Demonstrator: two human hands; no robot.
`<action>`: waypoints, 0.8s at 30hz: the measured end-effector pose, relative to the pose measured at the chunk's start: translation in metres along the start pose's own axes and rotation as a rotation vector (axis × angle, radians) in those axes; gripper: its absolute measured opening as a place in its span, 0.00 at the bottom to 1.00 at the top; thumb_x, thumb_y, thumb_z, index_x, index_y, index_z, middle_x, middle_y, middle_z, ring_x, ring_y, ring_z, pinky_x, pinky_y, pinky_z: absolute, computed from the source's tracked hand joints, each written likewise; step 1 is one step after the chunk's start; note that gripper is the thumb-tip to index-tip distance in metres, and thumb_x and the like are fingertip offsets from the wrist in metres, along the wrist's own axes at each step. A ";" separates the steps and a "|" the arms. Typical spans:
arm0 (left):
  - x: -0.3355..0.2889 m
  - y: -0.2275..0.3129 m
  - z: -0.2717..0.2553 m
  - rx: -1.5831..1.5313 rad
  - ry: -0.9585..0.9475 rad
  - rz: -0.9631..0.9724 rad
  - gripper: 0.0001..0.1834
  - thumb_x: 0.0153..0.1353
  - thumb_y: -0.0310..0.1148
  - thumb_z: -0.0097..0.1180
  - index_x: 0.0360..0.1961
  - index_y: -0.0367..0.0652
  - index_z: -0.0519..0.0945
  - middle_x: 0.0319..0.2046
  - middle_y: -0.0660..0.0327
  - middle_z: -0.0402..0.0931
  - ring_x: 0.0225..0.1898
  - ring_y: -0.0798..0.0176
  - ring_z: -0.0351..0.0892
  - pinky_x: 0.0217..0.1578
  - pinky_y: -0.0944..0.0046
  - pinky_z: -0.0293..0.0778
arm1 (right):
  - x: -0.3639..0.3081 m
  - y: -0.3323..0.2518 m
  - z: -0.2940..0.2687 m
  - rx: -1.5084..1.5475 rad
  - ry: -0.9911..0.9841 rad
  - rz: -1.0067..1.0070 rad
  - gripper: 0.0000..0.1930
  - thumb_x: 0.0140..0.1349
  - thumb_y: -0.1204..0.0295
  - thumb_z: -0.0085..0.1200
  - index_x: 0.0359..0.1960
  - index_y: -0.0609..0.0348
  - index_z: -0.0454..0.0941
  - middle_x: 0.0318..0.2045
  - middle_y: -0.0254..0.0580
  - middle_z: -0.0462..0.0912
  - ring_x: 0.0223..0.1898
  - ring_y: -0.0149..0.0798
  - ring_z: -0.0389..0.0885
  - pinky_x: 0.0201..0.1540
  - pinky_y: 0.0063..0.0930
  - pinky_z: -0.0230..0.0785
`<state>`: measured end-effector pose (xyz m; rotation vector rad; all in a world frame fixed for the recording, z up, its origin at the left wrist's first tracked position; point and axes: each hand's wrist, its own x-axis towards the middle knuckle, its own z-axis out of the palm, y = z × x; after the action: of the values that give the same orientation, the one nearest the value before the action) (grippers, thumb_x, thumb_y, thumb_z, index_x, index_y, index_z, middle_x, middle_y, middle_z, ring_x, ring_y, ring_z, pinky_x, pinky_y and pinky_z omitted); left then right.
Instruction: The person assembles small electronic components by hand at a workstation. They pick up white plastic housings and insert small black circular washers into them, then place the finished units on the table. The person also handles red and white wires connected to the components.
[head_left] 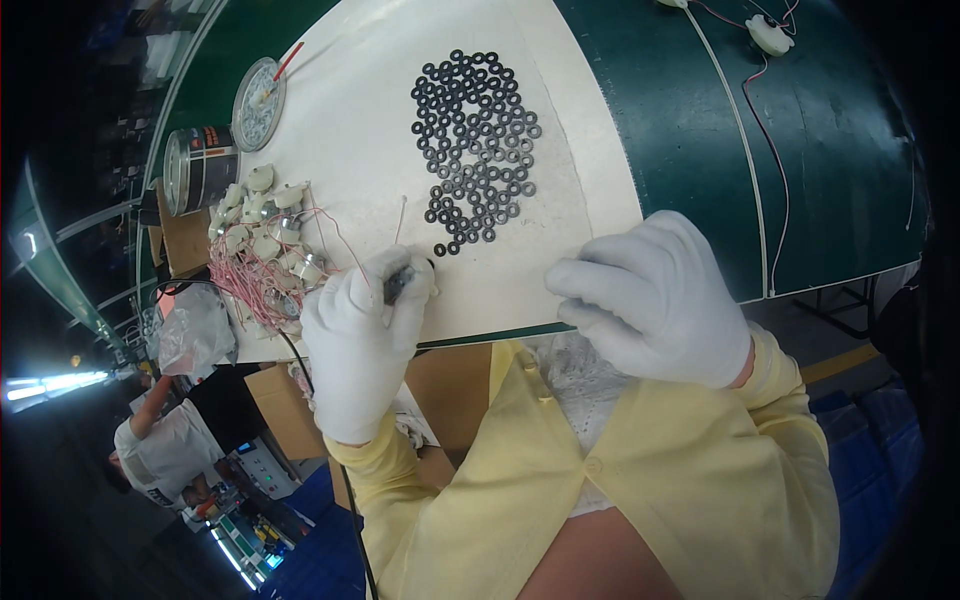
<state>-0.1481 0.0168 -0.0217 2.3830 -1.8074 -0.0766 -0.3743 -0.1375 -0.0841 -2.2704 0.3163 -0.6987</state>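
My gloved left hand is closed around a small wired motor near the front edge of the white sheet. Only its dark body and a bit of its pale end show between the fingers, and a thin wire sticks up beside it. To the right, my gloved right hand hovers over the sheet with thumb and fingertips drawn together; whether anything sits in that pinch is hidden. Many black rings lie flat in a loose patch beyond both hands. Left of my left hand, similar white-capped motors are heaped with pink and red wires.
Behind the heap stand a tin can and a round dish with a red stick. Another wired motor rests on the green table at far right. Cardboard boxes stand below the table edge; a person works at left.
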 end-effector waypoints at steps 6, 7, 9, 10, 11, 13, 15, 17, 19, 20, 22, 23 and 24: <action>0.003 -0.002 -0.002 -0.029 -0.022 0.100 0.10 0.60 0.26 0.68 0.39 0.40 0.79 0.24 0.61 0.83 0.23 0.57 0.82 0.26 0.58 0.75 | 0.000 0.000 -0.001 -0.003 -0.003 -0.001 0.19 0.48 0.74 0.69 0.44 0.49 0.82 0.34 0.34 0.82 0.31 0.42 0.77 0.37 0.36 0.62; 0.003 -0.002 -0.003 -0.014 -0.054 0.081 0.09 0.60 0.26 0.67 0.38 0.39 0.78 0.25 0.60 0.84 0.23 0.57 0.82 0.26 0.59 0.75 | 0.000 0.000 -0.002 -0.005 -0.023 0.002 0.19 0.48 0.74 0.69 0.44 0.49 0.82 0.34 0.34 0.82 0.31 0.42 0.77 0.37 0.36 0.62; 0.004 0.001 -0.007 0.014 -0.120 0.045 0.09 0.60 0.26 0.67 0.37 0.39 0.78 0.26 0.58 0.85 0.24 0.56 0.83 0.27 0.59 0.75 | 0.000 0.000 -0.003 -0.007 -0.063 0.009 0.19 0.48 0.74 0.69 0.44 0.49 0.82 0.34 0.34 0.82 0.31 0.42 0.77 0.37 0.36 0.62; 0.003 0.000 -0.006 0.043 -0.125 0.050 0.10 0.60 0.27 0.68 0.39 0.39 0.78 0.25 0.58 0.83 0.24 0.55 0.82 0.26 0.58 0.75 | 0.001 0.000 -0.002 -0.022 -0.023 -0.001 0.17 0.49 0.72 0.69 0.42 0.48 0.82 0.32 0.32 0.81 0.30 0.41 0.77 0.36 0.35 0.63; 0.002 -0.003 -0.005 0.071 -0.130 0.055 0.12 0.59 0.28 0.69 0.40 0.40 0.78 0.25 0.59 0.82 0.24 0.54 0.81 0.25 0.56 0.74 | 0.003 0.000 0.000 -0.037 0.015 -0.011 0.14 0.50 0.70 0.69 0.40 0.48 0.82 0.30 0.30 0.79 0.28 0.39 0.76 0.34 0.35 0.63; -0.002 -0.005 -0.002 0.049 -0.138 0.013 0.13 0.60 0.30 0.69 0.43 0.40 0.78 0.24 0.58 0.81 0.23 0.53 0.80 0.24 0.56 0.74 | 0.004 -0.001 0.000 -0.046 0.058 -0.022 0.12 0.51 0.68 0.68 0.38 0.47 0.82 0.28 0.28 0.79 0.27 0.38 0.76 0.33 0.34 0.64; -0.009 -0.007 0.003 -0.058 -0.144 -0.079 0.14 0.63 0.30 0.67 0.45 0.38 0.77 0.23 0.57 0.80 0.22 0.55 0.79 0.25 0.58 0.74 | 0.004 -0.001 0.000 -0.038 0.061 -0.020 0.12 0.51 0.68 0.68 0.38 0.48 0.82 0.29 0.28 0.79 0.27 0.38 0.77 0.33 0.33 0.65; -0.021 -0.004 0.015 -0.364 -0.099 -0.318 0.14 0.67 0.32 0.64 0.49 0.37 0.77 0.27 0.58 0.82 0.24 0.60 0.80 0.28 0.62 0.76 | 0.004 -0.002 0.000 -0.037 0.058 -0.013 0.12 0.51 0.68 0.68 0.38 0.48 0.82 0.29 0.29 0.80 0.28 0.38 0.78 0.33 0.34 0.65; -0.031 -0.004 0.021 -0.633 -0.053 -0.481 0.16 0.72 0.36 0.58 0.53 0.35 0.77 0.33 0.59 0.83 0.29 0.66 0.79 0.32 0.65 0.76 | 0.003 -0.002 0.001 -0.017 0.046 -0.010 0.15 0.50 0.70 0.69 0.41 0.49 0.82 0.30 0.31 0.81 0.29 0.40 0.78 0.34 0.35 0.65; -0.035 -0.009 0.020 -0.744 -0.030 -0.528 0.19 0.75 0.40 0.54 0.55 0.34 0.77 0.37 0.59 0.83 0.32 0.69 0.79 0.34 0.67 0.75 | 0.002 -0.001 0.001 0.007 0.037 -0.015 0.17 0.50 0.71 0.69 0.43 0.50 0.82 0.31 0.33 0.82 0.29 0.42 0.78 0.35 0.36 0.64; -0.046 -0.013 0.022 -0.897 0.047 -0.591 0.23 0.78 0.45 0.49 0.58 0.33 0.77 0.40 0.59 0.82 0.35 0.71 0.78 0.36 0.69 0.74 | 0.004 -0.001 0.001 0.055 -0.016 -0.004 0.21 0.49 0.72 0.69 0.47 0.52 0.81 0.31 0.37 0.82 0.30 0.45 0.78 0.36 0.37 0.64; -0.053 -0.013 0.024 -0.940 0.104 -0.611 0.24 0.78 0.46 0.49 0.59 0.33 0.76 0.40 0.59 0.82 0.35 0.70 0.78 0.36 0.69 0.74 | 0.008 -0.003 -0.001 0.079 -0.064 0.010 0.22 0.50 0.70 0.70 0.49 0.53 0.81 0.31 0.37 0.82 0.29 0.45 0.78 0.36 0.38 0.64; -0.055 -0.011 0.022 -0.980 0.162 -0.632 0.26 0.78 0.47 0.48 0.60 0.33 0.76 0.40 0.60 0.82 0.35 0.69 0.78 0.36 0.69 0.74 | 0.011 -0.006 0.000 0.105 -0.113 0.023 0.24 0.50 0.69 0.70 0.51 0.54 0.80 0.30 0.38 0.83 0.29 0.46 0.78 0.35 0.38 0.65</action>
<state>-0.1552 0.0704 -0.0474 1.9807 -0.6050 -0.6413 -0.3648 -0.1379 -0.0760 -2.1924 0.2450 -0.5601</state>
